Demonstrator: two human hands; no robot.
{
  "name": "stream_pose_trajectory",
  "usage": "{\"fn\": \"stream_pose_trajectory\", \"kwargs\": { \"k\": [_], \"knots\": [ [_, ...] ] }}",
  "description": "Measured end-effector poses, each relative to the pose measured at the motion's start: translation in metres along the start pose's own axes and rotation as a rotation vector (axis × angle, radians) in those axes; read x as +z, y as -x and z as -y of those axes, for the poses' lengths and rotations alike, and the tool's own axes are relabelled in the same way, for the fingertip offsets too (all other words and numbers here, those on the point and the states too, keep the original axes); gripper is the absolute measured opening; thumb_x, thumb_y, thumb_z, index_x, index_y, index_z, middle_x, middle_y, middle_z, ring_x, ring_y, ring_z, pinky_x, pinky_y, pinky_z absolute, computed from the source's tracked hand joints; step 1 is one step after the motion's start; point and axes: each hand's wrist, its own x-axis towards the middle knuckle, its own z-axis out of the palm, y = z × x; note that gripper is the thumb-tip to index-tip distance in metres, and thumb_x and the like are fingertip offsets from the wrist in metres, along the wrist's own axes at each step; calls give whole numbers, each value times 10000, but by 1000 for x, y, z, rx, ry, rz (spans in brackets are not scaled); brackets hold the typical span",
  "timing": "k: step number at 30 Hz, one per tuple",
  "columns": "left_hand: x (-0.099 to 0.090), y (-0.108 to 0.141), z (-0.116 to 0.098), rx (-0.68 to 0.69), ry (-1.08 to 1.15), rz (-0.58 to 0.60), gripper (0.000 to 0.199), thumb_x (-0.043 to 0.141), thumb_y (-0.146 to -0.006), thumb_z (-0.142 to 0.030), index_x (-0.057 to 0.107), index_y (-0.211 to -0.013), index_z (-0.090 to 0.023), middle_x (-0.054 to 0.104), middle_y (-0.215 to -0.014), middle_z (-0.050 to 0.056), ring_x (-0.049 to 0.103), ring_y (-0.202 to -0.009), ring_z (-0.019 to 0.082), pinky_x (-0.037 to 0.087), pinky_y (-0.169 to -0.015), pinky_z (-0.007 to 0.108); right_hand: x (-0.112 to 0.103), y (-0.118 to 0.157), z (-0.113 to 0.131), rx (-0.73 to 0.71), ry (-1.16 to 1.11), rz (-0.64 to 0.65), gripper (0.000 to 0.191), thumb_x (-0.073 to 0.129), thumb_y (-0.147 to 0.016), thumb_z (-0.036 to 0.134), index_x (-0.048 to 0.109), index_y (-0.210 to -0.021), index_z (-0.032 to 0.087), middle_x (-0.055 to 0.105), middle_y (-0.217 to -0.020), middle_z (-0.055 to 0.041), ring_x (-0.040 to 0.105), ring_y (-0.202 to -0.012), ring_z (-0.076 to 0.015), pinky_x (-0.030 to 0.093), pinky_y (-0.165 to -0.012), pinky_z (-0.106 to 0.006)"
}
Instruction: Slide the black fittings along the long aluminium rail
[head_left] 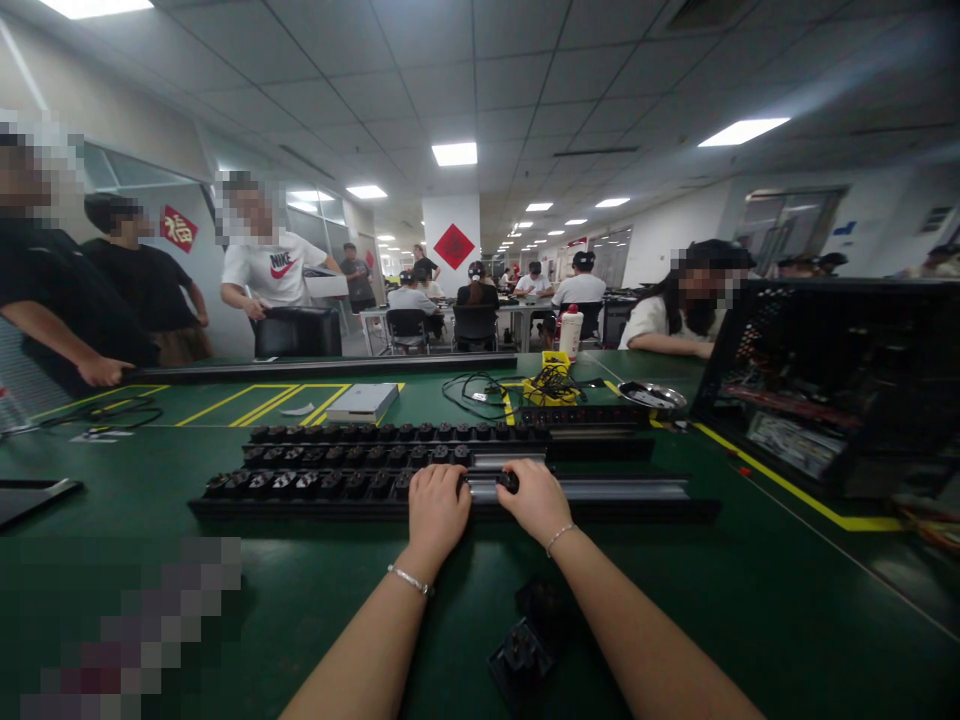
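The right hand [537, 497] gripped a small black block [509, 482] at a long black track [604, 491], silvery inside, on the green table [315, 600]. The left hand [439, 508] curled there, its grip hidden.

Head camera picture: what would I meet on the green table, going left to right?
White box, left hand, right hand, silver bowl, big computer case.
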Motion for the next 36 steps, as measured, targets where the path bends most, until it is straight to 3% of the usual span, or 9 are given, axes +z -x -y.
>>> {"fn": "stream_pose_trajectory", "kwargs": {
  "k": [3,16,36],
  "knots": [
    [0,0,0,2,-5,1,208,463,-818,-240,610,-965,-236,657,-983,24,520,-1015,210,350,-950,389,1,0,2,8,15,-16,207,589,-745,360,629,-891,219,640,-921,-43,532,-919,-196,365,-799,-288],
    [-1,0,0,-5,17,5,206,462,-821,-245,607,-968,-243,656,-988,25,522,-1020,206,341,-965,392,5,-4,4,19,48,-28,142,563,-738,272,611,-847,195,623,-879,-58,509,-885,-201,356,-812,-297],
    [-3,0,-2,-23,28,18,191,483,-811,-224,601,-959,-248,648,-976,20,520,-1009,200,338,-966,402,10,-6,3,25,62,-19,130,538,-735,270,581,-826,187,605,-883,-73,495,-885,-216,355,-810,-310]
  ]
}}
